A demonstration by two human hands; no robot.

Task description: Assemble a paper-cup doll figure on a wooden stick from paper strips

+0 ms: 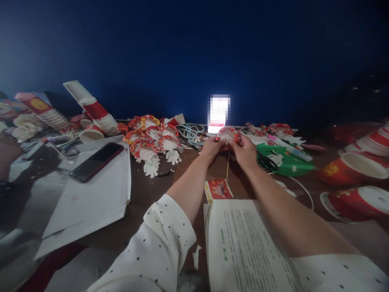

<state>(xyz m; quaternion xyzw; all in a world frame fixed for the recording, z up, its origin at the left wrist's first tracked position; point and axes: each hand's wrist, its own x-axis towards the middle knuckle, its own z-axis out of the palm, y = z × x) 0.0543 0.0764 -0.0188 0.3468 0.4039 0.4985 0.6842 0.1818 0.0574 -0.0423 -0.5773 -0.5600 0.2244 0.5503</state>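
Both of my hands meet over the table in front of a bright phone screen (219, 111). My left hand (212, 148) and my right hand (244, 152) pinch a red and white paper craft (226, 133) between them, fingers closed at its two sides. A thin stick (227, 168) hangs down below the craft, near my right hand's fingers; whether it is attached I cannot tell. Its lower end reaches a small red printed card (219, 189). To the left lies a pile of similar red and white paper crafts (148, 144).
An open book (243, 243) lies between my forearms. A dark phone (97, 162) rests on white sheets (91, 202) at left. Stacked paper cups (97, 111) lean behind it. At right are scissors (267, 160), green paper (299, 164), a white cable (306, 188) and red paper cups (355, 168).
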